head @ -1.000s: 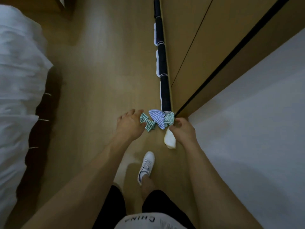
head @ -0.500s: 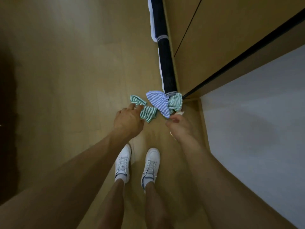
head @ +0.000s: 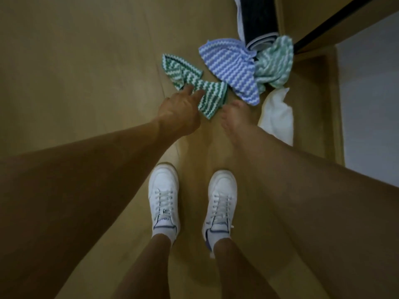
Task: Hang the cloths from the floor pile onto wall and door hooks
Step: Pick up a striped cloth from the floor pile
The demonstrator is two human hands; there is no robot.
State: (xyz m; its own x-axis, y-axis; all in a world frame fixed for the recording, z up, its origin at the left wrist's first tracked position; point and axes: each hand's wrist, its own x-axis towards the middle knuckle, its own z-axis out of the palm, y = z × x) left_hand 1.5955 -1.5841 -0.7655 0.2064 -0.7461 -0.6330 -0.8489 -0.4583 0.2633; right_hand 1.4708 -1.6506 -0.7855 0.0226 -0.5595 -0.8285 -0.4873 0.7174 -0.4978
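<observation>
You are looking down at a wooden floor (head: 86,72) with four cloths in a small pile near the wall. Your left hand (head: 180,113) reaches down to the dark green striped cloth (head: 194,87), and its fingertips (head: 195,94) touch the cloth with fingers mostly straight, not gripping it. Your right hand (head: 234,117) is low over the floor just beside that same cloth; it is blurry, so you cannot tell if its fingers are curled or loose. The blue striped cloth (head: 228,65) lies on the floor next to the green one. The pale green cloth (head: 274,63) is bunched up against a dark rolled mat (head: 259,22). The white cloth (head: 278,117) lies just right of your right arm. Your two white shoes (head: 164,197) stand below the pile.
</observation>
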